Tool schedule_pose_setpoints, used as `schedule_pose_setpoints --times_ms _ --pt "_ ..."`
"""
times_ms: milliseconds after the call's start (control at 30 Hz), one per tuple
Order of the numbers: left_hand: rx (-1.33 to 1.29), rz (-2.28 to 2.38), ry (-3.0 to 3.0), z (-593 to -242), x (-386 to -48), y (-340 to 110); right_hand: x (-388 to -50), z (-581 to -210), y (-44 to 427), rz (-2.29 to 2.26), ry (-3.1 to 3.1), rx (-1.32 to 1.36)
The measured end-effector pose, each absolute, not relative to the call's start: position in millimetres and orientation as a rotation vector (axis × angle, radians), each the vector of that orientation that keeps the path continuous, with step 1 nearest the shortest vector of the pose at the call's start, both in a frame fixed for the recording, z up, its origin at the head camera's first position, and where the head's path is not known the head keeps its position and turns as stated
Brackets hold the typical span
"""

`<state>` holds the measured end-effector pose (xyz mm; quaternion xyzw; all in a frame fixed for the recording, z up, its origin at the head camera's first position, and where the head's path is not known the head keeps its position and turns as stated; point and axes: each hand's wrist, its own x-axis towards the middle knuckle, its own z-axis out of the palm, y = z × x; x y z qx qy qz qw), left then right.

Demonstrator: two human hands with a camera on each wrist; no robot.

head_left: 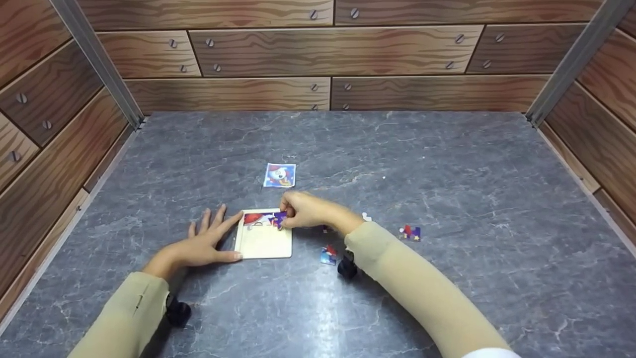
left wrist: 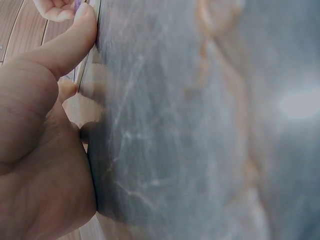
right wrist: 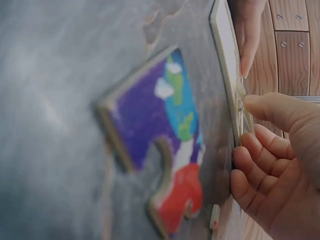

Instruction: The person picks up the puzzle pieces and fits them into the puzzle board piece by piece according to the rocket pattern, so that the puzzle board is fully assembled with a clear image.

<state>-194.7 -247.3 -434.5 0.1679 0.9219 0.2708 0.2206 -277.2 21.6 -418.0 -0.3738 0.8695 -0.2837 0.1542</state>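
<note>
Purple puzzle piece (head_left: pixel 279 219) — pinched by right hand (head_left: pixel 305 209) at far-right corner of tray (head_left: pixel 265 244) — left hand (head_left: pixel 203 243) splayed.

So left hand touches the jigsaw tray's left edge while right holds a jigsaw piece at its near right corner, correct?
Wrong corner: the head view shows the right hand holding the jigsaw piece at the far right corner of the jigsaw tray.

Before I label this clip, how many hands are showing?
2: the left hand, left of the tray, touching it; the right hand, at its far right corner, pinching a purple puzzle piece.
</note>
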Motion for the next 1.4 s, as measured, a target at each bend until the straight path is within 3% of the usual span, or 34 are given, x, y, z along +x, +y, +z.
schedule_pose_setpoints --times_ms 1100,1400 --pt "0.451 0.727 2.553 -436.7 -197.0 -244.4 -279.9 -417.5 18.3 -0.637 2.509 -1.060" --pt "0.444 0.717 2.556 -435.2 -196.1 -246.0 -277.9 -416.8 25.5 -0.869 2.429 -1.008"
